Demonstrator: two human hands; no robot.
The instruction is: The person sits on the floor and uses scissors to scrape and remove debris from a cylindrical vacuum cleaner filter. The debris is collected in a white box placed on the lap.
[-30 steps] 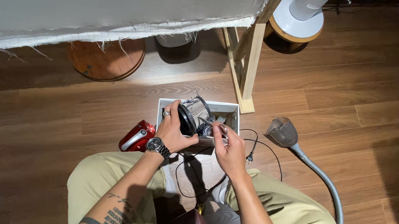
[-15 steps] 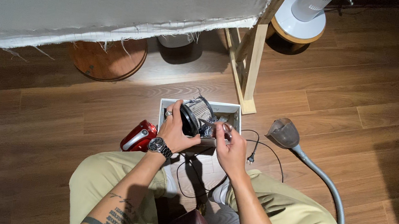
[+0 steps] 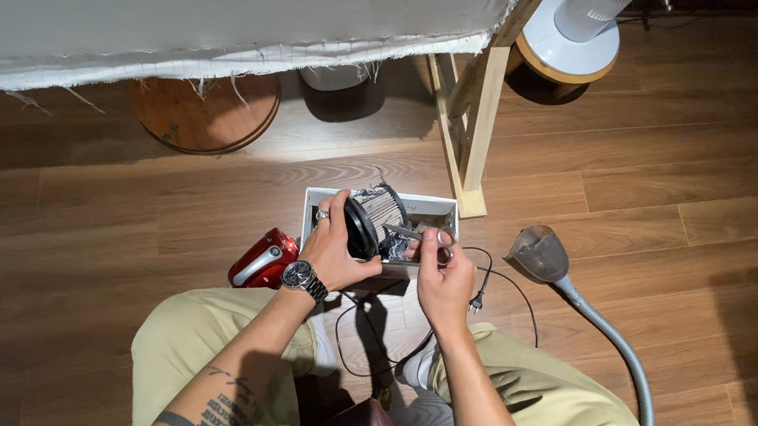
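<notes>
Gripping a pleated round filter in a clenched left hand, right hand pinches scissors above a white box on the floor.

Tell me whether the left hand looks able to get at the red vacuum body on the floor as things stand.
Probably yes, once freed: the red vacuum body lies on bare floor just beside the left hand, nothing between them. But that hand grips the black-rimmed pleated filter.

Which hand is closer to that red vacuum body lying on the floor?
Left. The left hand grips the pleated filter just right of the red vacuum body; the right hand is farther right, beyond the filter.
</notes>
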